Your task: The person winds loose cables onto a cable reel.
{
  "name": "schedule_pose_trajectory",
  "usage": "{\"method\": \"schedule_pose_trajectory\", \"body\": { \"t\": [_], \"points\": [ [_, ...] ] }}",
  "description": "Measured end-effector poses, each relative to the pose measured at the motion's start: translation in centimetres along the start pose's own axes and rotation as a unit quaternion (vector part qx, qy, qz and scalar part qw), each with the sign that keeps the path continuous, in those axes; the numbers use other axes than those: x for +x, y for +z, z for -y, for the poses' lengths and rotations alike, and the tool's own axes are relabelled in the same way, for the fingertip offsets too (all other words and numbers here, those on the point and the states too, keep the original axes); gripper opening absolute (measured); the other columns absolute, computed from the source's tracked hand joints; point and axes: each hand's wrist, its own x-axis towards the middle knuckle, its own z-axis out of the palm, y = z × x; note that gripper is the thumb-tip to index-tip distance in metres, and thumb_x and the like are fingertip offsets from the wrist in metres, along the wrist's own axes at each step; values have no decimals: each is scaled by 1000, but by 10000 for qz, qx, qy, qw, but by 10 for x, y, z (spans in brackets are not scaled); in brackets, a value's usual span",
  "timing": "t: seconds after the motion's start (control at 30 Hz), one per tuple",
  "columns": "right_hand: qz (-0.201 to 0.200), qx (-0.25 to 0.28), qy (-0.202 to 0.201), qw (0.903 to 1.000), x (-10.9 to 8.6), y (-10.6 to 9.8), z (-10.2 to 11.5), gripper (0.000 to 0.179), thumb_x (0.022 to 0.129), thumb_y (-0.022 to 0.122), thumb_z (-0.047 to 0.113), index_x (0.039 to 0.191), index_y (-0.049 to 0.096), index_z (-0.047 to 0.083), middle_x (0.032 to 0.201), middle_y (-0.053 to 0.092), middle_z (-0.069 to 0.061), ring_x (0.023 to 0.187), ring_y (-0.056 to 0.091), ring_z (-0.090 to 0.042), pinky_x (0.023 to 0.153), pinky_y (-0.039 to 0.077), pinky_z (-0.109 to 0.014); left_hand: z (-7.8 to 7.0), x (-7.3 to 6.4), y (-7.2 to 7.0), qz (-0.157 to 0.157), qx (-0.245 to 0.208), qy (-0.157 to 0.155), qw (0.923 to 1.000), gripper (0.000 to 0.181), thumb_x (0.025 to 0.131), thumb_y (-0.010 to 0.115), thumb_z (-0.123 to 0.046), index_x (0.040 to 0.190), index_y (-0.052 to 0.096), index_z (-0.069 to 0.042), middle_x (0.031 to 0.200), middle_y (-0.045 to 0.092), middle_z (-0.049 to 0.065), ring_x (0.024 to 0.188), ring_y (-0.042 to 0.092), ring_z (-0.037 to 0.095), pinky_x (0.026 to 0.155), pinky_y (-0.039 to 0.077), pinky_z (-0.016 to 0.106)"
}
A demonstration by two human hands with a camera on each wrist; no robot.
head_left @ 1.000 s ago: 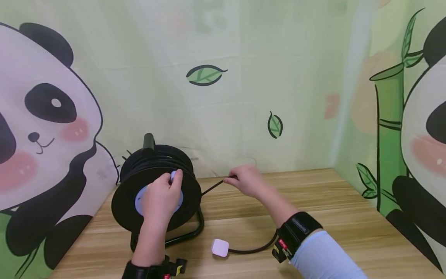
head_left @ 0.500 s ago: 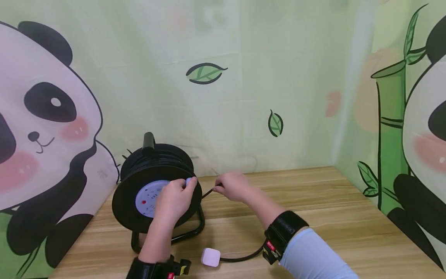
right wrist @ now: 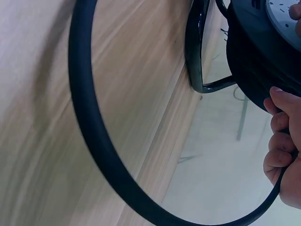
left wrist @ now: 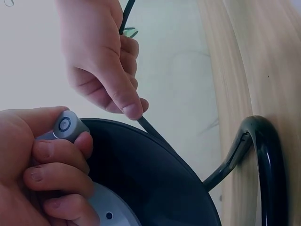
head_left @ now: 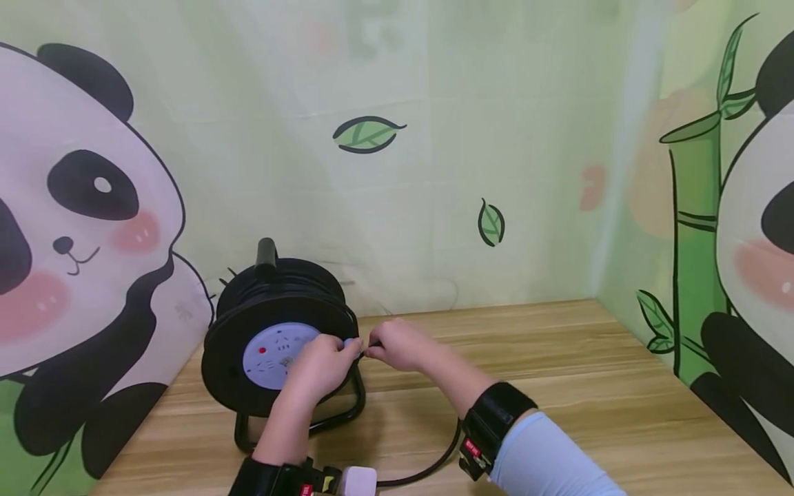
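A black cable reel (head_left: 226,375) with a blue-grey socket panel (head_left: 263,362) stands at the left on a tubular stand. My left hand (head_left: 321,366) grips the small grey-blue winding knob (left wrist: 68,126) near the right edge of the reel's face, fingers curled round it in the left wrist view. Just right of the rim, my right hand (head_left: 402,344) pinches the black cable (right wrist: 87,94) between thumb and fingers. Past that hand the cable loops down to a white plug (head_left: 358,481) beside the left wrist strap. Coiled cable (head_left: 298,282) fills the drum.
The reel's tubular stand (left wrist: 272,165) rests on the wooden tabletop (head_left: 533,358). A carrying handle (head_left: 267,255) rises over the drum. Behind the table hangs a pale green backdrop (head_left: 422,172) with printed pandas, leaves and bamboo.
The left hand has carried the knob rightward and down around the reel's face, turning it. The right hand has moved left with the cable, close to the rim. The plug has slid nearer and left.
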Motion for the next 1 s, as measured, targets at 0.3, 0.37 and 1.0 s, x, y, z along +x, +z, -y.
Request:
{"method": "schedule_pose_trajectory", "body": {
  "t": [0.3, 0.37, 1.0],
  "points": [
    [-154, 475, -156, 9986, -7, -2, -5, 22, 101, 66, 27, 84, 73, 14, 66, 58, 11, 57, 50, -6, 56, 42, -25, 1, 1, 1, 52, 4, -99, 9999, 52, 102, 55, -45, 62, 45, -14, 58, 36, -1, 51, 40, 18, 49, 30, 31],
    [-240, 675, -188, 9973, -10, -5, -9, 21, 101, 67, 25, 83, 72, 14, 65, 58, 10, 56, 49, -6, 58, 43, -25, 0, 1, 1, 56, 47, -92, 9999, 52, 102, 55, -45, 62, 46, -14, 59, 37, -1, 52, 41, 18, 49, 31, 31],
    [-1002, 960, 552, 9888, -63, -75, -68, 20, 97, 71, 28, 83, 72, 14, 77, 66, 3, 67, 53, -12, 64, 46, -32, -1, 0, 2, 145, 149, -165, 9996, 51, 102, 56, -44, 62, 46, -14, 61, 38, 0, 56, 45, 19, 52, 34, 33]
  ]
}}
